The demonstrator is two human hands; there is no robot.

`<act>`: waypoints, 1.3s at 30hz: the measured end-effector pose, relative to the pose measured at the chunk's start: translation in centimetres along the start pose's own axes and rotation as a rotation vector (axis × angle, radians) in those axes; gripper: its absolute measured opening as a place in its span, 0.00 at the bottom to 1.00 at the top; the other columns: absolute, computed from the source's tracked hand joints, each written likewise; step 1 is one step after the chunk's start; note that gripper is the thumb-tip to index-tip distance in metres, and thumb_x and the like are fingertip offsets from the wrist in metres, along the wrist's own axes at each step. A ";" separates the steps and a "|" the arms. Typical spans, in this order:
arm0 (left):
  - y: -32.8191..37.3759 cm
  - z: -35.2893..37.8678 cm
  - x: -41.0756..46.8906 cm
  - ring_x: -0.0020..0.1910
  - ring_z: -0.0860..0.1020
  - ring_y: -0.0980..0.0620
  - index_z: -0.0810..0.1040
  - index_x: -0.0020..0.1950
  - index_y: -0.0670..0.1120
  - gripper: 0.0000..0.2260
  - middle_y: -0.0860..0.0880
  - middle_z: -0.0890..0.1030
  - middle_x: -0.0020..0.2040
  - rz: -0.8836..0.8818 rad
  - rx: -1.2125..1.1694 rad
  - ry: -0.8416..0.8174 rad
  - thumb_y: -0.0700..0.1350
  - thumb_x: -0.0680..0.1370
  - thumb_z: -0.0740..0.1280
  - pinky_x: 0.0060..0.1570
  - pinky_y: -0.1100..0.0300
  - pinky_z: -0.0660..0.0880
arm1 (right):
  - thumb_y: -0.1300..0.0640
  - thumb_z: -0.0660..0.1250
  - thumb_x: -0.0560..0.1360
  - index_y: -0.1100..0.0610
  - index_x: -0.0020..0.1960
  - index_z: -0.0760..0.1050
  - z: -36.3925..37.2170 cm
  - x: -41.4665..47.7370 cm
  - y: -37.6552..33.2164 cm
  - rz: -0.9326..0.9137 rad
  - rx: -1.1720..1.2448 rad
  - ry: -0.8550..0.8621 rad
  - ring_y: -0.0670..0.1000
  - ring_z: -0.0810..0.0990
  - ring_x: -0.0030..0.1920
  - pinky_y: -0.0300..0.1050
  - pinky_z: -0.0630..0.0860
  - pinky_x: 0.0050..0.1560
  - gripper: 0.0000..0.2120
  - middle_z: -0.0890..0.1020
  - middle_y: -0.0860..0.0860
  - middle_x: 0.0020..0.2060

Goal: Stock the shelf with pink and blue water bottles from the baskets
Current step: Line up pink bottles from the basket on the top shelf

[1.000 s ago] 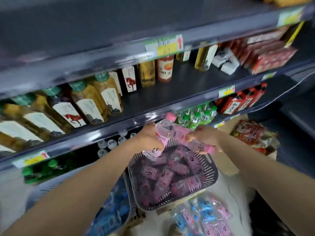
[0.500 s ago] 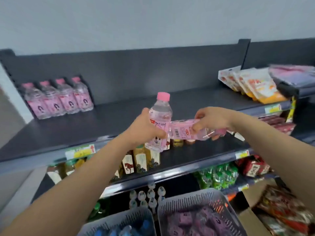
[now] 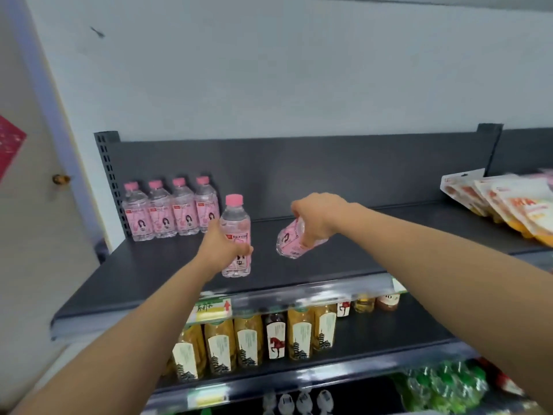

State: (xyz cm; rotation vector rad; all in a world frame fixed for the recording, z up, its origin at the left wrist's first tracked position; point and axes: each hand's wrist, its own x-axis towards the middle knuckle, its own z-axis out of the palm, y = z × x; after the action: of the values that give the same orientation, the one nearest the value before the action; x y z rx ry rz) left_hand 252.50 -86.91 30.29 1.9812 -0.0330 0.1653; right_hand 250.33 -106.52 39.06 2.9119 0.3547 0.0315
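Observation:
My left hand (image 3: 221, 250) grips an upright pink-capped bottle (image 3: 236, 232) around its middle, over the front part of the dark top shelf (image 3: 143, 274). My right hand (image 3: 317, 217) holds a second pink bottle (image 3: 288, 241) from above; that bottle is tilted, its base pointing down-left, just above the shelf. A row of several pink bottles (image 3: 170, 212) stands at the shelf's back left. The baskets are out of view.
Orange and white snack packets (image 3: 502, 202) lie at the right end of the top shelf. The shelf below carries yellow and dark drink bottles (image 3: 254, 339). Green-capped bottles (image 3: 443, 384) sit lower right. A door (image 3: 33, 205) is at the left.
Both hands have risen from the basket to the top shelf with a pink bottle each. The bottles have moved apart, and the view has tilted up.

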 end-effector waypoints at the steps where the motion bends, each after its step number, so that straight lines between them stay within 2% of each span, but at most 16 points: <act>1: -0.6 -0.3 0.6 0.44 0.77 0.48 0.63 0.57 0.47 0.27 0.45 0.77 0.50 -0.003 -0.007 0.013 0.36 0.67 0.76 0.47 0.54 0.74 | 0.49 0.74 0.66 0.53 0.61 0.70 0.2 1.0 -0.8 -0.035 -0.069 0.007 0.56 0.77 0.48 0.44 0.71 0.41 0.27 0.77 0.52 0.52; 3: -1.6 -0.7 1.8 0.49 0.78 0.45 0.63 0.60 0.46 0.28 0.46 0.77 0.53 -0.016 -0.026 0.032 0.36 0.67 0.76 0.52 0.50 0.76 | 0.52 0.72 0.69 0.51 0.63 0.70 0.4 2.8 -2.2 -0.105 -0.195 0.011 0.56 0.76 0.55 0.45 0.69 0.46 0.24 0.78 0.51 0.55; 5: -2.4 -0.9 2.7 0.53 0.76 0.46 0.62 0.64 0.44 0.31 0.47 0.75 0.55 -0.027 -0.033 0.046 0.37 0.68 0.76 0.58 0.48 0.75 | 0.59 0.68 0.72 0.50 0.64 0.69 0.6 4.4 -3.4 -0.177 -0.328 0.042 0.55 0.70 0.61 0.48 0.66 0.52 0.22 0.78 0.51 0.56; 7: -3.0 -1.1 3.4 0.56 0.76 0.46 0.61 0.66 0.43 0.32 0.47 0.75 0.56 -0.025 -0.049 0.043 0.38 0.68 0.76 0.60 0.47 0.74 | 0.65 0.64 0.72 0.48 0.66 0.68 0.9 5.7 -4.1 -0.240 -0.428 0.101 0.56 0.65 0.63 0.51 0.63 0.58 0.24 0.77 0.50 0.58; 10: -3.4 -1.7 4.1 0.57 0.74 0.47 0.56 0.69 0.42 0.34 0.46 0.73 0.58 -0.041 -0.015 -0.037 0.35 0.70 0.74 0.61 0.50 0.72 | 0.64 0.64 0.73 0.46 0.67 0.67 2.0 7.0 -4.5 -0.342 -0.481 0.234 0.59 0.62 0.67 0.55 0.59 0.67 0.25 0.73 0.48 0.63; 13: -3.9 -2.8 4.3 0.59 0.75 0.46 0.51 0.73 0.45 0.39 0.44 0.74 0.59 -0.041 0.067 -0.166 0.30 0.70 0.70 0.61 0.52 0.72 | 0.62 0.62 0.76 0.46 0.70 0.65 3.3 7.7 -4.6 -0.386 -0.458 0.284 0.59 0.48 0.76 0.58 0.46 0.75 0.25 0.60 0.51 0.74; 15: -4.4 -3.4 4.3 0.59 0.74 0.48 0.53 0.74 0.46 0.40 0.46 0.75 0.60 -0.023 0.081 -0.188 0.29 0.69 0.70 0.60 0.55 0.71 | 0.63 0.62 0.75 0.45 0.73 0.61 3.6 7.7 -4.5 -0.386 -0.391 0.299 0.59 0.40 0.77 0.56 0.40 0.75 0.29 0.50 0.54 0.77; 18: -4.6 -3.6 4.5 0.56 0.76 0.49 0.61 0.70 0.44 0.36 0.48 0.77 0.57 -0.022 0.051 -0.142 0.30 0.67 0.73 0.56 0.58 0.71 | 0.68 0.62 0.71 0.48 0.77 0.47 4.0 7.3 -4.3 -0.314 -0.135 0.317 0.58 0.35 0.76 0.52 0.42 0.75 0.41 0.42 0.54 0.77; 21: -4.7 -3.6 4.8 0.54 0.76 0.50 0.65 0.67 0.43 0.32 0.48 0.78 0.55 -0.012 0.040 -0.134 0.30 0.67 0.74 0.55 0.58 0.72 | 0.69 0.64 0.68 0.52 0.77 0.38 4.4 7.0 -4.1 -0.123 0.332 0.317 0.56 0.39 0.77 0.52 0.48 0.76 0.49 0.43 0.53 0.77; 23: -4.9 -3.7 5.2 0.55 0.77 0.49 0.68 0.65 0.42 0.29 0.46 0.79 0.57 0.007 0.044 -0.132 0.29 0.67 0.73 0.56 0.57 0.72 | 0.66 0.68 0.67 0.54 0.77 0.36 5.0 7.2 -3.9 0.029 0.642 0.238 0.57 0.44 0.77 0.54 0.52 0.75 0.52 0.47 0.54 0.77; 26: -5.3 -3.8 5.7 0.53 0.77 0.50 0.71 0.62 0.41 0.24 0.45 0.79 0.56 0.012 0.051 -0.132 0.30 0.69 0.73 0.54 0.58 0.72 | 0.62 0.76 0.63 0.54 0.76 0.40 7.0 8.2 -3.9 0.190 0.923 0.083 0.60 0.63 0.71 0.59 0.64 0.70 0.56 0.60 0.58 0.73; 28: -5.6 -3.8 6.0 0.52 0.76 0.51 0.71 0.62 0.41 0.23 0.46 0.79 0.56 0.015 0.043 -0.134 0.31 0.70 0.72 0.55 0.58 0.72 | 0.58 0.80 0.59 0.55 0.72 0.51 8.6 8.6 -4.4 0.234 0.992 0.054 0.58 0.73 0.63 0.58 0.72 0.64 0.52 0.69 0.58 0.66; 32: -6.1 -3.8 6.9 0.53 0.76 0.50 0.71 0.63 0.42 0.23 0.47 0.79 0.56 0.020 0.030 -0.135 0.31 0.71 0.72 0.57 0.57 0.72 | 0.59 0.79 0.63 0.60 0.64 0.62 10.8 9.6 -5.0 0.280 1.025 0.084 0.55 0.77 0.59 0.51 0.73 0.63 0.37 0.77 0.54 0.58; 35: -6.2 -3.8 7.9 0.54 0.77 0.50 0.71 0.64 0.42 0.23 0.46 0.79 0.57 0.011 0.045 -0.140 0.32 0.70 0.72 0.56 0.58 0.72 | 0.61 0.77 0.66 0.60 0.63 0.66 10.8 10.5 -5.0 0.295 1.038 0.127 0.55 0.77 0.58 0.49 0.73 0.62 0.31 0.78 0.54 0.58; 39: -6.1 -3.4 9.8 0.57 0.78 0.47 0.72 0.64 0.41 0.24 0.45 0.80 0.58 -0.015 0.072 -0.114 0.32 0.70 0.73 0.59 0.55 0.73 | 0.63 0.75 0.67 0.60 0.65 0.66 10.8 12.3 -4.6 0.307 1.037 0.146 0.55 0.77 0.59 0.47 0.72 0.62 0.29 0.78 0.54 0.59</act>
State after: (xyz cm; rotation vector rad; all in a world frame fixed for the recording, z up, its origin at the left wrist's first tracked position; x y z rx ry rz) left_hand 262.42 -80.80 27.39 2.0608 -0.0868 0.0448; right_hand 261.74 -101.41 27.47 3.9777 -0.1255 0.1467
